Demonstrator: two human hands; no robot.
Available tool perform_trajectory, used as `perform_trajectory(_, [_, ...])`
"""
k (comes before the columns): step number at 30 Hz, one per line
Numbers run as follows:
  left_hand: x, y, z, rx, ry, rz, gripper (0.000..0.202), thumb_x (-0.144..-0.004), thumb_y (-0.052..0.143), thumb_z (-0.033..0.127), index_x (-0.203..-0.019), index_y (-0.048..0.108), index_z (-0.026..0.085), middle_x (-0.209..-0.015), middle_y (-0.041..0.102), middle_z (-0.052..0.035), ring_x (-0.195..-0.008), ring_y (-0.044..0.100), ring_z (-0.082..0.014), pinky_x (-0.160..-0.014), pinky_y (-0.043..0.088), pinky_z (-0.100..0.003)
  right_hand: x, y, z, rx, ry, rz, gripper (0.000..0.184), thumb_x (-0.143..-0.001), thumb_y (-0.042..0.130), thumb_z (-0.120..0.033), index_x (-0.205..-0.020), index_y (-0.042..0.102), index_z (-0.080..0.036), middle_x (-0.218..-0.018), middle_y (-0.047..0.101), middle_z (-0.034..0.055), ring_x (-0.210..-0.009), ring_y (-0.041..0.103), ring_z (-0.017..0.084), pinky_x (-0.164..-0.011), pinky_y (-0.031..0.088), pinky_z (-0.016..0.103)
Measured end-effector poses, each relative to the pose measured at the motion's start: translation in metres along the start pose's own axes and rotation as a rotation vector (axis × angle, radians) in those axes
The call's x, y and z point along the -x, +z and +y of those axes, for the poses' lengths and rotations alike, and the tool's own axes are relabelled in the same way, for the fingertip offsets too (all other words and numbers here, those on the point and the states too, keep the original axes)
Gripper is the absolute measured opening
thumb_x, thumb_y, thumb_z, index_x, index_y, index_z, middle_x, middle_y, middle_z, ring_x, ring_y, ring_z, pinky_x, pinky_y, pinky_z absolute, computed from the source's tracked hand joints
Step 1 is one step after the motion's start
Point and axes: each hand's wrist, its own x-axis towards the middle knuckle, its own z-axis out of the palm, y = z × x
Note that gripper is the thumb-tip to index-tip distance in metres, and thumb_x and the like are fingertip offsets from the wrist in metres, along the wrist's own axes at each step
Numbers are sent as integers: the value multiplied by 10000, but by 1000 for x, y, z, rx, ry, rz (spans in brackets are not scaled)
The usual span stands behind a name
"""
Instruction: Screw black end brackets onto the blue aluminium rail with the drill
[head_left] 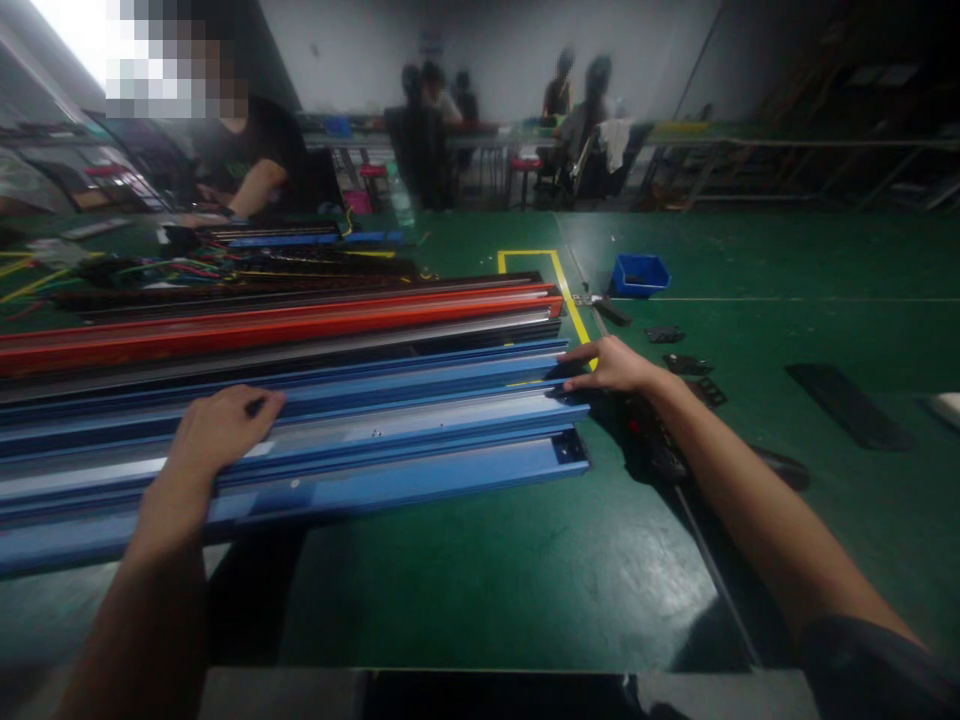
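Several long blue metal profiles lie side by side across the left half of the green table. My left hand is curled over one of them, its thumb and forefinger closed; a small dark spot shows between these fingers, too blurred to name. At the right end of a blue profile, my right hand grips the tip with thumb and forefinger on either side. Its other fingers are folded. The nearest profile has a dark end fitting.
Red profiles and black ones lie behind the blue. A blue bin, small dark parts and a dark flat piece are on the right. Beneath my right forearm is a dark tool. A person sits at far left beside wires.
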Motion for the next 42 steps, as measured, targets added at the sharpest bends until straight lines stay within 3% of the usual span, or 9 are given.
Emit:
perform_trajectory(5, [0, -2, -2, -52, -96, -64, 681, -989, 345, 633, -1188, 779, 146, -1255, 738, -186, -1065, 694, -372, -902, 517, -467, -1, 3, 2, -26, 15, -74, 426, -859, 825, -408, -1213, 827, -170, -1196, 804, 107, -1107, 774, 351, -1039, 586, 434])
perform_trajectory(9, [0, -1, -3, -60, -110, -72, 683, -990, 341, 647, -1183, 785, 165, -1258, 736, -173, -1063, 694, -354, -894, 510, -437, -2, 6, 4, -23, -21, -102, 314, -920, 764, -385, -1156, 846, -194, -1224, 795, 79, -1137, 765, 325, -1033, 585, 400])
perform_trajectory(18, [-3, 0, -4, -47, -103, -87, 669, -977, 328, 634, -1115, 791, 171, -1222, 740, -169, -1049, 688, -344, -895, 510, -416, -3, 8, 5, -58, -5, -112, 301, -924, 759, -352, -1159, 846, -185, -1258, 782, 85, -1150, 761, 319, -1049, 589, 399])
perform_trajectory(27, [-3, 1, -9, -67, -162, -132, 716, -970, 316, 673, -1131, 802, 172, -1038, 772, -190, -904, 693, -349, -806, 512, -418, -3, 7, 6, -63, -8, -127, 333, -925, 751, -360, -1177, 835, -159, -1262, 775, 105, -1149, 759, 341, -1040, 584, 433])
perform_trajectory(37, [-2, 0, -4, -60, -172, -161, 727, -988, 280, 670, -1199, 778, 185, -1198, 755, -196, -1050, 695, -379, -872, 506, -439, -3, 4, 0, -55, 38, -147, 348, -921, 738, -394, -1180, 836, -183, -1247, 789, 92, -1145, 760, 315, -1041, 575, 418])
perform_trajectory(42, [0, -2, 1, -34, -164, -141, 690, -990, 293, 632, -1119, 795, 176, -1139, 761, -220, -997, 704, -403, -837, 514, -474, -4, -1, -6, 3, -2, -184, 398, -928, 715, -446, -1198, 830, -177, -1198, 809, 91, -1079, 778, 306, -982, 597, 400])
